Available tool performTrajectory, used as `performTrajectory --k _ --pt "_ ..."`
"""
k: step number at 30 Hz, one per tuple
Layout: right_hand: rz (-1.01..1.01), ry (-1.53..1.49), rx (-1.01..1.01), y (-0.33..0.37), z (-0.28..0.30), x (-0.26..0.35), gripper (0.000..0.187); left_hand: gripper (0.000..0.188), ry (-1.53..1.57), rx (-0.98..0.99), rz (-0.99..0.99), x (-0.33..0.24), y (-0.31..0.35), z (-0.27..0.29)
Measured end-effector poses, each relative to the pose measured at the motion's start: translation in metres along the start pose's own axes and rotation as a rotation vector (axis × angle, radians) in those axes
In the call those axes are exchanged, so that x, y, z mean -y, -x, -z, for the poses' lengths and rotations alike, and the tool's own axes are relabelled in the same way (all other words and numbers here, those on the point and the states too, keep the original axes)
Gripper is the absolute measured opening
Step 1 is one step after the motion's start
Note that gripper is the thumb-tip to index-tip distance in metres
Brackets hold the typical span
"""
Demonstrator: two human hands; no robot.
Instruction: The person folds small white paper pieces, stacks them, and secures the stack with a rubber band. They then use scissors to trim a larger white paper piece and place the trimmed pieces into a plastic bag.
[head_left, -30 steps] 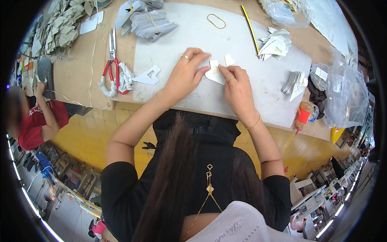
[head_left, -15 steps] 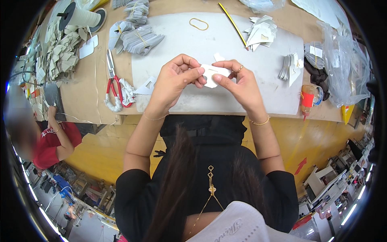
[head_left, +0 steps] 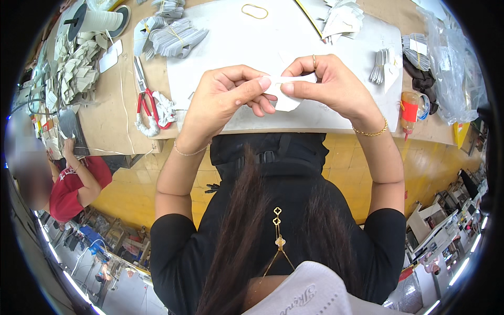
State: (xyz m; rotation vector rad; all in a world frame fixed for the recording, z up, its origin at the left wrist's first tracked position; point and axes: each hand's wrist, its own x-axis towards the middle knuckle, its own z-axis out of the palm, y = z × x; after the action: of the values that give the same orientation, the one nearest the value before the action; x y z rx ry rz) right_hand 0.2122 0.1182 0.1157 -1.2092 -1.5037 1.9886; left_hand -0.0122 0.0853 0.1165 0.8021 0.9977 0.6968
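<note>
Because the white cut-out piece (head_left: 287, 103) is small and seems thin and flexible, it is held from both sides, presumably so that it can be kept steady and its middle left in view. Its left edge is pinched between thumb and forefinger by the left hand (head_left: 231, 95), whose other fingers are loosely curled below; its upper right part is nipped between thumb and bent forefinger by the right hand (head_left: 336, 84). Little more than the piece's thickness is left between the tips; whether it is folded or only tilted cannot be told.

Beneath the grip, a pale work sheet (head_left: 226, 44) is spread. Left of the grip, red-handled scissors (head_left: 142, 92) are laid with handles nearer the person, perhaps for easy reach; beyond them, a banded bundle of grey cut pieces (head_left: 178, 38) is placed. Beyond the grip to the right, a yellow-and-black pencil (head_left: 308, 19) is set beside a fanned pile of white pieces (head_left: 342, 20). Farther right, a red-labelled bottle (head_left: 409, 111) is kept, probably away from the pieces.
</note>
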Motion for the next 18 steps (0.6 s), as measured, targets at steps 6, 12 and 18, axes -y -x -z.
performTrajectory --k 6,12,18 --pt "0.035 0.07 0.089 0.001 0.005 0.005 0.025 0.021 -0.032 0.022 0.016 -0.003 0.003 -0.002" --pt "0.077 0.097 0.137 0.0 0.006 0.006 0.018 0.016 -0.079 0.018 -0.026 -0.002 0.007 -0.006" --pt "0.217 -0.054 -0.07 0.007 0.002 -0.004 0.056 0.013 0.042 -0.08 -0.096 0.003 0.002 -0.003"
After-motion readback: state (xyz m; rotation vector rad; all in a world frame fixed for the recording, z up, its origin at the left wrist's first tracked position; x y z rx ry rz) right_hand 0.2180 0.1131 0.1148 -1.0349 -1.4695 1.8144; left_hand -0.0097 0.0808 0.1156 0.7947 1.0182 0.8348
